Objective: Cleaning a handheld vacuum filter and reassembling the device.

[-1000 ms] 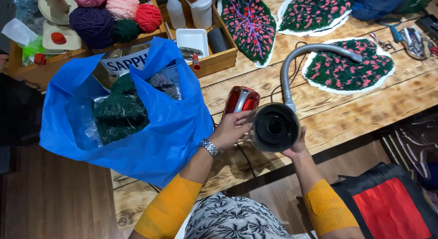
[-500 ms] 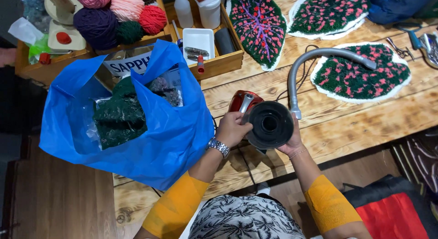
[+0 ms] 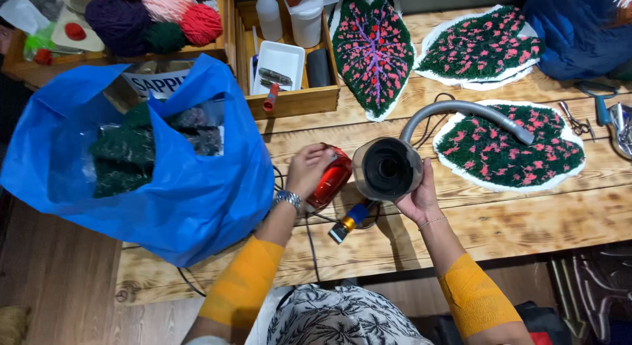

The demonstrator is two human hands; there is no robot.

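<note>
The left hand [image 3: 308, 170] rests on the red motor [image 3: 331, 179] of a small vacuum, fingers curled over it. The right hand [image 3: 416, 199] cups the dark round canister [image 3: 387, 168], which is held just above the wooden table [image 3: 526, 220], touching the motor. A grey hose [image 3: 461, 111] bends from the canister to a leaf rug [image 3: 507, 147], and a blue bag [image 3: 191, 193] sits near the left hand.

Bag [image 3: 191, 193] left of vacuum [image 3: 387, 168] — rugs [image 3: 507, 147] right, behind.

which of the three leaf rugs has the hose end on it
The right-hand rug, nearest the right hand: the grey hose ends on it. The other two lie bare farther back.
</note>
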